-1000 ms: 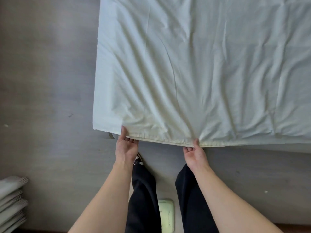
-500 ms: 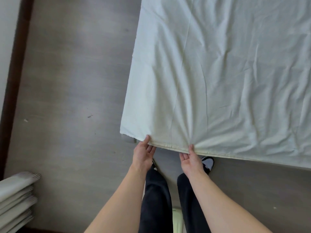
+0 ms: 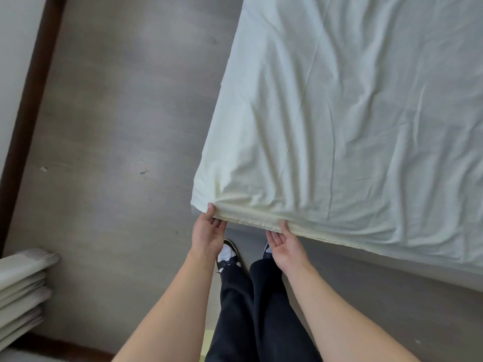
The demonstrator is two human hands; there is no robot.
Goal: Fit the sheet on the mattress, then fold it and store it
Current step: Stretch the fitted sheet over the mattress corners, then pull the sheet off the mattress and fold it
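floor (image 3: 109,142): grey wood-look, wide open stretch to the left of the bed, plus a narrower strip along the near edge where the person stands
sheet (image 3: 352,121): pale, pretty wrinkled, spread over the mattress and draping over its near edge and near-left corner; runs out of frame at the top and right
mattress: totally covered, can't really see it, only its shape under the cloth
stack of folded linens (image 3: 21,291): bottom-left on the floor, cut off by the frame, well apart from the bed
left hand (image 3: 207,232): at the near-left corner, thumb on top, fingers tucked under, pinching the hem
right hand (image 3: 283,244): just beside it along the near edge, palm up, same pinch on the hem
shoes (image 3: 228,253): partly hidden by dark trousers
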